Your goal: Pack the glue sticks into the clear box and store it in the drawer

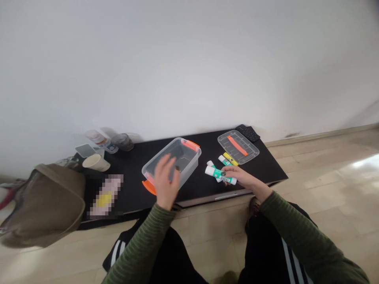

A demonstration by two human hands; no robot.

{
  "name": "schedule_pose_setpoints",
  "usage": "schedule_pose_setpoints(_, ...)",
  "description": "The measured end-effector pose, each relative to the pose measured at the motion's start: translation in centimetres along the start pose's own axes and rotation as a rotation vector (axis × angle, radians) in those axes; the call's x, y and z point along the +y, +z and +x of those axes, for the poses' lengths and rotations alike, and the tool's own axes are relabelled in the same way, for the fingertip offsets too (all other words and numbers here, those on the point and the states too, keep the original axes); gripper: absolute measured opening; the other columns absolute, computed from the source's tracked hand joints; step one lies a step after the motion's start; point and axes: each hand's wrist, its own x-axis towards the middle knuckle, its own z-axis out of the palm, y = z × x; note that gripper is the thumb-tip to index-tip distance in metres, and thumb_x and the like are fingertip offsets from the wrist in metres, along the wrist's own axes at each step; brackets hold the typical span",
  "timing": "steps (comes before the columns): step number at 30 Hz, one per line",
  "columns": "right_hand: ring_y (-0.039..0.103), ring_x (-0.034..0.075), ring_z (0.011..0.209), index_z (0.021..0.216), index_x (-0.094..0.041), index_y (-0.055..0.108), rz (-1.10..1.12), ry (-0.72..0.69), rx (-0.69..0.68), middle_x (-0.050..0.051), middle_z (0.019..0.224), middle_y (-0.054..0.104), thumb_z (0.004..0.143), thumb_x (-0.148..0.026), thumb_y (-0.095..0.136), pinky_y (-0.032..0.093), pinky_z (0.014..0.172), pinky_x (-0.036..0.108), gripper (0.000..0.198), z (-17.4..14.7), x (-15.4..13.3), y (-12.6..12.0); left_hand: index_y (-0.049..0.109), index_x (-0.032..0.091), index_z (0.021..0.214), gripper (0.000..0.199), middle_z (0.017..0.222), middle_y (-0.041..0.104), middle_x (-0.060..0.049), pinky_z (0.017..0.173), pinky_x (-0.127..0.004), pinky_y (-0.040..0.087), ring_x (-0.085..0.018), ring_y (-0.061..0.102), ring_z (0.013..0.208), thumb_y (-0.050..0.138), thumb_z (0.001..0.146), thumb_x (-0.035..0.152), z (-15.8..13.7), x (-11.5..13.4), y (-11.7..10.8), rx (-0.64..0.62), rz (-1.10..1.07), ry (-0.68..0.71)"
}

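My right hand [238,176] grips a white and green glue stick [213,172], held level above the table. Partly behind it lies another glue stick [210,163], and a third white and green one [224,160] rests beside a yellow tube [230,158]. My left hand [166,179], fingers apart and holding nothing, is over the near side of a clear plastic box [189,169] with orange latches. Whether it touches the box I cannot tell. The box's clear lid [250,152] with an orange handle lies flat to the right.
On the black table [133,189], a paper cup [96,163], a glass [122,142] and a spray can [102,141] stand at the left. A brown bag [44,205] covers the left end. A dark dotted object [248,132] lies behind the lid, near the wall.
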Motion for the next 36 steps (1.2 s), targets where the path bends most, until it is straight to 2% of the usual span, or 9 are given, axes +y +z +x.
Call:
schedule_pose_setpoints(2, 0.056, 0.011, 0.053, 0.076, -0.017, 0.062, 0.058, -0.023, 0.032, 0.000, 0.062, 0.064, 0.073, -0.042, 0.069, 0.038, 0.049, 0.021, 0.026, 0.2, 0.0, 0.4, 0.059, 0.021, 0.132, 0.052, 0.155, 0.040, -0.010, 0.124, -0.051, 0.016, -0.032, 0.029, 0.147, 0.065, 0.081, 0.020, 2.4, -2.5, -2.4, 0.139, 0.267, -0.019)
schedule_pose_setpoints(5, 0.051, 0.011, 0.050, 0.074, -0.019, 0.058, 0.077, -0.050, 0.061, -0.002, 0.056, 0.057, 0.073, -0.045, 0.067, 0.035, 0.048, 0.023, 0.027, 0.8, 0.1, 1.2, 0.054, 0.012, 0.136, 0.063, 0.154, 0.039, -0.019, 0.123, -0.054, 0.018, -0.036, 0.026, 0.147, 0.067, 0.075, 0.021, 4.7, -6.4, -4.9, 0.186, 0.423, -0.148)
schedule_pose_setpoints(10, 0.048, 0.012, 0.051, 0.077, -0.021, 0.053, -0.011, -0.115, 0.066, -0.003, 0.057, 0.054, 0.077, -0.050, 0.062, 0.035, 0.050, 0.025, 0.030, 1.6, -0.4, 2.7, 0.058, 0.014, 0.129, 0.057, 0.132, 0.062, -0.017, 0.110, -0.048, 0.042, -0.029, 0.058, 0.124, 0.062, 0.073, 0.017, 4.3, -9.3, -5.2, 0.071, 0.084, -0.407)
schedule_pose_setpoints(14, 0.049, 0.012, 0.056, 0.085, -0.021, 0.058, -0.429, -0.297, 0.139, -0.004, 0.063, 0.056, 0.081, -0.049, 0.061, 0.035, 0.055, 0.024, 0.028, 1.4, -1.7, 4.8, 0.060, 0.017, 0.122, 0.050, 0.121, 0.068, -0.014, 0.104, -0.046, 0.047, -0.027, 0.064, 0.114, 0.064, 0.072, 0.016, 2.6, -8.5, -4.6, 0.002, 0.034, -0.433)
schedule_pose_setpoints(19, 0.059, 0.014, 0.067, 0.105, -0.021, 0.063, -0.984, -0.426, 0.290, -0.001, 0.077, 0.067, 0.086, -0.039, 0.059, 0.037, 0.063, 0.024, 0.027, 1.1, -3.8, 9.4, 0.055, 0.018, 0.127, 0.054, 0.131, 0.061, -0.014, 0.103, -0.042, 0.048, -0.025, 0.064, 0.115, 0.060, 0.074, 0.012, 0.4, -7.6, -4.3, -0.103, 0.093, -0.381)
schedule_pose_setpoints(23, 0.068, 0.021, 0.082, 0.106, -0.022, 0.065, -1.255, -0.281, 0.325, 0.004, 0.087, 0.073, 0.088, -0.044, 0.055, 0.042, 0.069, 0.027, 0.030, 2.4, -5.1, 13.5, 0.051, 0.016, 0.131, 0.056, 0.134, 0.056, -0.015, 0.102, -0.041, 0.050, -0.025, 0.064, 0.116, 0.057, 0.075, 0.010, -0.7, -7.7, -4.1, -0.132, 0.116, -0.333)
schedule_pose_setpoints(28, 0.070, 0.030, 0.094, 0.107, -0.017, 0.068, -1.493, -0.140, 0.145, 0.015, 0.102, 0.074, 0.088, -0.042, 0.052, 0.051, 0.074, 0.037, 0.035, 5.8, -5.8, 17.0, 0.050, 0.017, 0.129, 0.054, 0.132, 0.056, -0.014, 0.101, -0.042, 0.050, -0.024, 0.065, 0.111, 0.056, 0.076, 0.011, -1.0, -8.2, -4.1, -0.159, 0.151, -0.280)
schedule_pose_setpoints(32, 0.068, 0.033, 0.104, 0.109, -0.014, 0.072, -1.538, 0.039, -0.060, 0.020, 0.113, 0.072, 0.088, -0.040, 0.056, 0.054, 0.081, 0.041, 0.037, 8.7, -5.4, 18.6, 0.052, 0.016, 0.126, 0.050, 0.129, 0.056, -0.014, 0.102, -0.041, 0.049, -0.022, 0.066, 0.108, 0.053, 0.076, 0.009, -0.7, -7.7, -3.8, -0.160, 0.151, -0.276)
schedule_pose_setpoints(36, 0.067, 0.034, 0.108, 0.117, -0.015, 0.071, -1.553, 0.152, -0.120, 0.020, 0.117, 0.071, 0.082, -0.037, 0.066, 0.054, 0.084, 0.044, 0.041, 10.1, -4.5, 18.9, 0.050, 0.015, 0.127, 0.051, 0.131, 0.054, -0.015, 0.098, -0.039, 0.051, -0.021, 0.068, 0.104, 0.051, 0.077, 0.009, -0.5, -7.2, -3.6, -0.165, 0.142, -0.301)
